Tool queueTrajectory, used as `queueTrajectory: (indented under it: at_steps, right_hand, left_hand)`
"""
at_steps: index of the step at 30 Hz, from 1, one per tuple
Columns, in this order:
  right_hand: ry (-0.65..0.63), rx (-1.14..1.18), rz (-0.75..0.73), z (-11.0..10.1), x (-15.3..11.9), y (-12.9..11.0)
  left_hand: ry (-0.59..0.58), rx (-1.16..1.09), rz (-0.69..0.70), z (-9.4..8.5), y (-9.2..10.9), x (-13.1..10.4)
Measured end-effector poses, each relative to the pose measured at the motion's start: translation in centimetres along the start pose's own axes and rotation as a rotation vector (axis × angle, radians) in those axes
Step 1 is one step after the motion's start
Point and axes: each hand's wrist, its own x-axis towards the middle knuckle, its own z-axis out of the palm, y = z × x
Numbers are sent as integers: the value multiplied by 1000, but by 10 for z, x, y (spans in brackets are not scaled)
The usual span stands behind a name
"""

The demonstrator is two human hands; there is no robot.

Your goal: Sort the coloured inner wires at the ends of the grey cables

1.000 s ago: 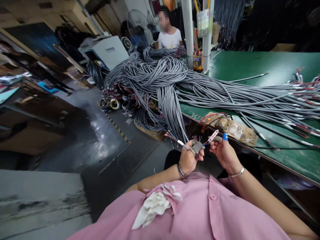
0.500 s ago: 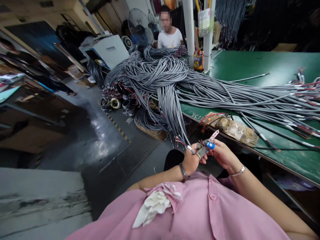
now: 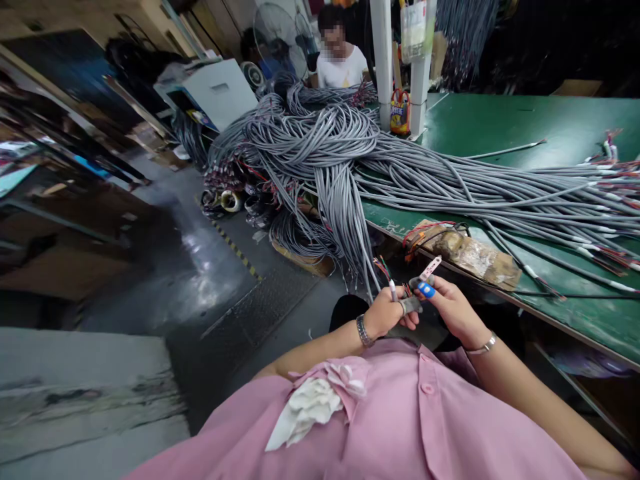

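Observation:
In front of my pink shirt, my left hand (image 3: 386, 313) is closed on the end of a grey cable (image 3: 393, 291). Thin coloured wires (image 3: 383, 268) fan out from that end. My right hand (image 3: 453, 308) is pinched just to the right, fingertips close to the left ones, and a flat pink piece with holes (image 3: 431, 268) sticks up from it. What kind of tool this is I cannot make out. A blue wrap (image 3: 427, 290) covers my right thumb, and a grey wrap (image 3: 411, 305) is on a left finger. The fingertips partly hide the contact between the hands.
A big heap of grey cables (image 3: 340, 133) spreads over the green table (image 3: 505, 127) and hangs off its edge. A taped cardboard block (image 3: 473, 257) lies at the near edge. White posts (image 3: 383, 67) stand behind. Across the heap sits a person in white (image 3: 343, 67).
The left hand has tilted the cable end more upright and shifted slightly right. My hands have drawn a little apart. The person across has lowered their head.

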Motion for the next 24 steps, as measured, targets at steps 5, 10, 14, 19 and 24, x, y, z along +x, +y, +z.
queueTrajectory:
  at_steps: [5,10,14,19,24]
  right_hand:
    - [75,93,76,-6,-6,18]
    - [129,60,-9,6,-8,17]
    - [44,24,20,7,-2,7]
    - [-18,-10,101,5,5,10]
    - [58,24,97,6,8,14]
  left_hand:
    - [135,-157,71,3,-4,1]
    - [82,-124,93,1,-7,1]
    - [-70,-31,105,-6,-3,-3]
    - [-78,20,130,-9,-8,-8]
    - [58,-136,136,-5,-12,-7]
